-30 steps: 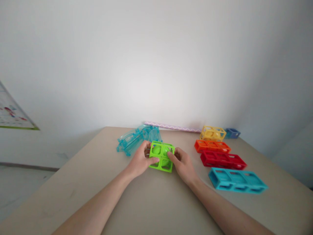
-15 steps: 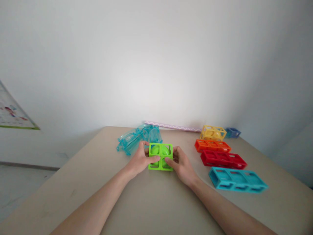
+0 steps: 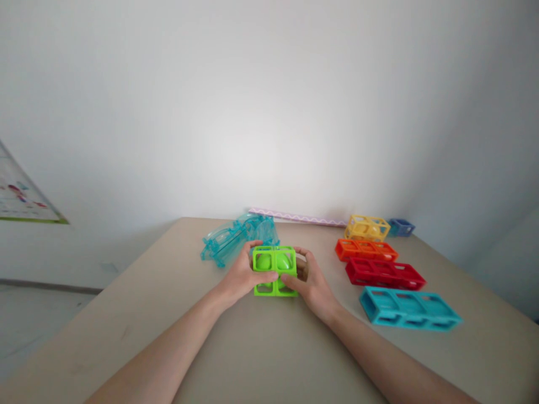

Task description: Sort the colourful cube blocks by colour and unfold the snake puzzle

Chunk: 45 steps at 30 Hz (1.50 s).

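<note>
Between my two hands is a bright green plastic block (image 3: 275, 258) of open square frames, with rounded green shapes showing inside. My left hand (image 3: 241, 276) grips its left side, the thumb lying across the front. On the opposite side my right hand (image 3: 315, 286) holds it the same way, its thumb tip close to the left one. The fingers behind the block are partly hidden. Just beyond the left hand lie clear teal plastic pieces (image 3: 227, 238), partly covered by that hand and the block.
To the right, a blue three-frame block (image 3: 410, 308), a red block (image 3: 385, 274), an orange block (image 3: 366, 250), a yellow block (image 3: 367, 227) and a dark blue block (image 3: 402, 227) stand on the table (image 3: 269, 353). A purple patterned strip (image 3: 298, 217) lies along the wall.
The green block has tipped a little and shifted slightly left and down, so more of its top edge shows. Both hands still grip it.
</note>
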Each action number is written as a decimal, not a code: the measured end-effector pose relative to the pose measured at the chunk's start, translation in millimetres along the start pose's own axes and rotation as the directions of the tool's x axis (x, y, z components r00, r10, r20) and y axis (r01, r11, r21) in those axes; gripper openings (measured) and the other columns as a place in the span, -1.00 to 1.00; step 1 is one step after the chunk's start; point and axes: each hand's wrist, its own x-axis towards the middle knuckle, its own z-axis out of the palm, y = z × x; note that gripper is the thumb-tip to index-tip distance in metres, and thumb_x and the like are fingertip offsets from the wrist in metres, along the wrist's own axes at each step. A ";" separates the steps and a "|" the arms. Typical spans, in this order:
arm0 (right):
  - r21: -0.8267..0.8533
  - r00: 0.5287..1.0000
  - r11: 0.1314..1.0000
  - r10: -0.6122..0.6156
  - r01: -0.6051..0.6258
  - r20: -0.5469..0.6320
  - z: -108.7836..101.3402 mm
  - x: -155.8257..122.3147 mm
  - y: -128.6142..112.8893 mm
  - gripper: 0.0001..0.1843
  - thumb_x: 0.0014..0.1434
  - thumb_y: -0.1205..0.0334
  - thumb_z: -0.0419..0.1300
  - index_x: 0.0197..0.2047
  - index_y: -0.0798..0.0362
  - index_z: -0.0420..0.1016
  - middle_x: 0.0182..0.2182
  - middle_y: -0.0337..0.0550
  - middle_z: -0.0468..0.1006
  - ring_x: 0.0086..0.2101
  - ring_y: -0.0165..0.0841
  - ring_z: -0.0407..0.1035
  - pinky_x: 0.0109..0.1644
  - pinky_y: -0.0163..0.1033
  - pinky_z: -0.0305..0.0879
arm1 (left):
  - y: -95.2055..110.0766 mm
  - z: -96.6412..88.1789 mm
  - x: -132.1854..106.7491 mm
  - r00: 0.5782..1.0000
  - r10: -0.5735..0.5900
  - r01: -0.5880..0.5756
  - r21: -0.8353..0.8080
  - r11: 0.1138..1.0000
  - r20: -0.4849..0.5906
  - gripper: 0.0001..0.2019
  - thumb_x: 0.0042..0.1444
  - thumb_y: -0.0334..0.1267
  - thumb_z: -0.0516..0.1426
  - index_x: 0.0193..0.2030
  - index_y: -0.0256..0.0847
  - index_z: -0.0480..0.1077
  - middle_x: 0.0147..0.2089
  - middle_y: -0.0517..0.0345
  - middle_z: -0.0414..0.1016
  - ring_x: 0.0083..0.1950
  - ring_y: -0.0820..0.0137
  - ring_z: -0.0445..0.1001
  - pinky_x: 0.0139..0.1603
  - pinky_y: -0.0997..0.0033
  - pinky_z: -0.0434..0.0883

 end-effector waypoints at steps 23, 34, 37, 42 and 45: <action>-0.198 0.981 0.962 -0.195 0.189 -0.011 -8.1 4.3 6.7 -0.38 0.00 0.24 0.29 0.08 -0.06 0.10 -0.08 -0.10 0.50 -0.14 -0.21 0.43 -0.07 -0.05 0.37 | 1.2 3.1 -1.1 0.990 0.134 -0.140 0.156 0.978 0.046 -0.22 -0.23 -0.37 0.37 0.16 -0.12 0.16 0.01 0.05 0.46 -0.04 0.24 0.51 -0.03 0.23 0.44; -0.872 0.809 0.303 -0.566 0.385 0.160 -6.1 -5.3 -12.5 -0.33 0.09 0.22 0.13 0.29 -0.04 0.13 0.26 0.00 0.16 0.26 -0.02 -0.02 0.29 0.15 -0.04 | -16.7 0.4 9.7 0.969 0.166 -0.197 0.169 0.966 0.182 -0.58 0.00 -0.28 0.26 0.05 -0.19 0.37 0.03 -0.03 0.50 0.03 0.23 0.49 0.07 0.17 0.41; -0.917 0.846 0.197 -0.487 0.348 0.217 1.4 -2.1 -12.0 -0.48 0.22 0.09 0.07 0.25 -0.06 0.22 0.23 -0.04 0.25 0.25 -0.05 -0.01 0.31 0.18 -0.15 | -18.9 -1.0 10.9 0.982 0.167 -0.182 0.229 0.956 0.086 -0.61 -0.02 -0.26 0.27 -0.01 -0.19 0.40 0.02 -0.03 0.49 -0.06 0.25 0.52 0.00 0.19 0.44; -0.989 0.828 0.113 -0.560 0.092 0.013 -11.8 23.8 -1.2 -0.63 0.31 0.07 -0.05 0.11 0.00 0.30 0.17 0.00 0.34 0.22 -0.05 0.04 0.30 0.29 -0.33 | -22.6 -6.5 13.9 0.982 0.187 -0.161 0.352 0.922 -0.039 -0.66 -0.03 -0.26 0.24 -0.06 -0.23 0.43 -0.12 0.01 0.50 -0.19 0.32 0.51 -0.09 0.26 0.43; -0.997 0.805 0.078 -0.590 -0.018 -0.060 -24.3 45.6 0.3 -0.65 0.29 0.06 -0.01 0.04 0.07 0.31 0.14 0.08 0.36 0.22 -0.02 0.02 0.28 0.29 -0.31 | -22.6 -7.2 13.9 0.985 0.170 -0.151 0.350 0.925 -0.023 -0.65 -0.04 -0.26 0.23 -0.06 -0.23 0.42 -0.14 0.04 0.49 -0.25 0.37 0.50 -0.16 0.32 0.42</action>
